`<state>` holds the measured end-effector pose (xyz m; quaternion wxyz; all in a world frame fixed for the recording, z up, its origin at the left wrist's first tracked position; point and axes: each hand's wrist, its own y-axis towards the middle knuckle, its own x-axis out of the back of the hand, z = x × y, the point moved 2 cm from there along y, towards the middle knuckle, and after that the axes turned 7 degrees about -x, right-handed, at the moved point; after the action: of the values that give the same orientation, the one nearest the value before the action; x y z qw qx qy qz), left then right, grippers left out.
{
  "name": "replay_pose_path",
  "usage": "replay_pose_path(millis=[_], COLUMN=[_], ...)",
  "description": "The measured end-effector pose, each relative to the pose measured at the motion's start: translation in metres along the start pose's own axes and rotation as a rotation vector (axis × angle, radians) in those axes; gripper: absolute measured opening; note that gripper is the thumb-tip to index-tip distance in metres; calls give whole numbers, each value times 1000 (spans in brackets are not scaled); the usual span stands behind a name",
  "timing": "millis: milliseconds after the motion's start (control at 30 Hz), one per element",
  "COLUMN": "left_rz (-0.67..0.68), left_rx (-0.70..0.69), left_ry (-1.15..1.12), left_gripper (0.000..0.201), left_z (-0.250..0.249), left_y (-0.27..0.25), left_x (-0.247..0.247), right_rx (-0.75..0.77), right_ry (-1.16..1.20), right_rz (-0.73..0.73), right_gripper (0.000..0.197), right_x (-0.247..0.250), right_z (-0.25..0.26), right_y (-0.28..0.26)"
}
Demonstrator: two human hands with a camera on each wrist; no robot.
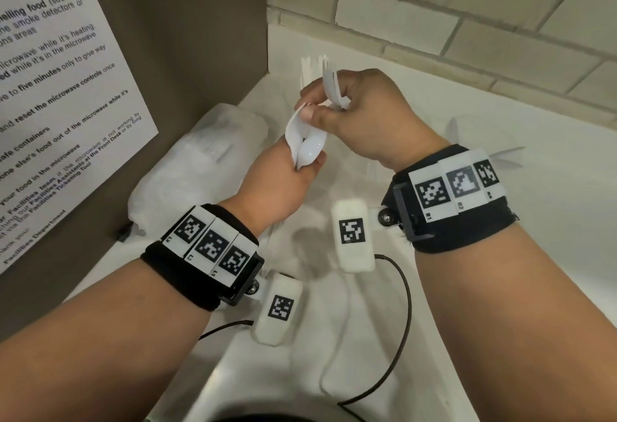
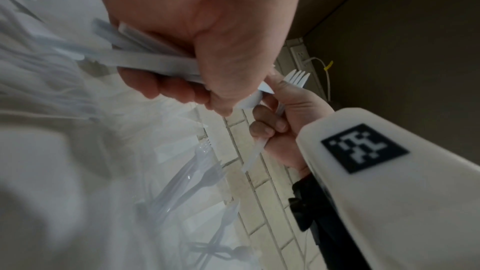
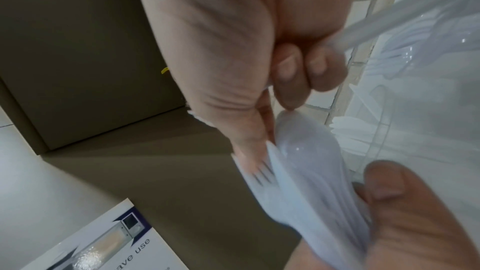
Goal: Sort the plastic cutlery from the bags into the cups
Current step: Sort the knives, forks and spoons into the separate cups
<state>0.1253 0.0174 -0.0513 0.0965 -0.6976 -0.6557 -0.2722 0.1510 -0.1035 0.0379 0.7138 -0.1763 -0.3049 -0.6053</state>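
Head view: left hand (image 1: 283, 188) grips white plastic cutlery bundle (image 1: 305, 146) above the white desk (image 1: 534, 208), fanned for picking; right hand (image 1: 364, 114) fingers curl round a white plastic fork (image 1: 332, 87), likely sorting by type.

Both hands are viewed from above by the head camera; each wrist camera is aimed close along its fingers at the shared white cutlery bundle (image 1: 305, 146) between them.

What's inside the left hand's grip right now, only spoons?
The left hand grips a bundle of white plastic cutlery. A spoon bowl and fork tines show at the top. The palm covers the handles, so the count and any knives cannot be told.
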Motion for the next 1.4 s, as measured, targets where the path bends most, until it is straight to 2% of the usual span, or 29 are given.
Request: replay_pose_path(millis=[67,133,233,333,467,533,700,967,1033,1200,1400], left_rz=[10,18,23,26,12,15,58,133,131,166,175], left_rx=[13,3,-24,-26,-33,-21,-34,-84,-75,-43,-35], left_ry=[42,42,-7,-32,-5,-8,-78,-124,-141,-255,-274], left_gripper=[19,18,16,14,23,27,20,25,21,34,29], left_z=[1,1,0,1,2,2,1,-3,-3,-4,-3], left_y=[-2,-4,-6,-6,-5,-5,-6,-6,-8,-8,-8], left_x=[0,-1,-3,-5,-6,-6,-7,-4,-5,-8,-10], right_rx=[30,42,2,-32,-117,-136,-139,-125,-151,-271,-338], right_ry=[96,184,145,110,14,-34,1,102,154,277,422], right_rz=[-96,-123,-24,-12,149,182,104,-96,-66,186,48], right_gripper=[10,12,12,9,3,6,18,15,20,20,8], right_x=[3,8,4,4,10,12,12,9,8,11,18], right_z=[-2,-5,-9,-9,-12,-14,-12,-15,-16,-17,-18], right_y=[1,1,0,-1,-3,-3,-4,-3,-3,-11,-10])
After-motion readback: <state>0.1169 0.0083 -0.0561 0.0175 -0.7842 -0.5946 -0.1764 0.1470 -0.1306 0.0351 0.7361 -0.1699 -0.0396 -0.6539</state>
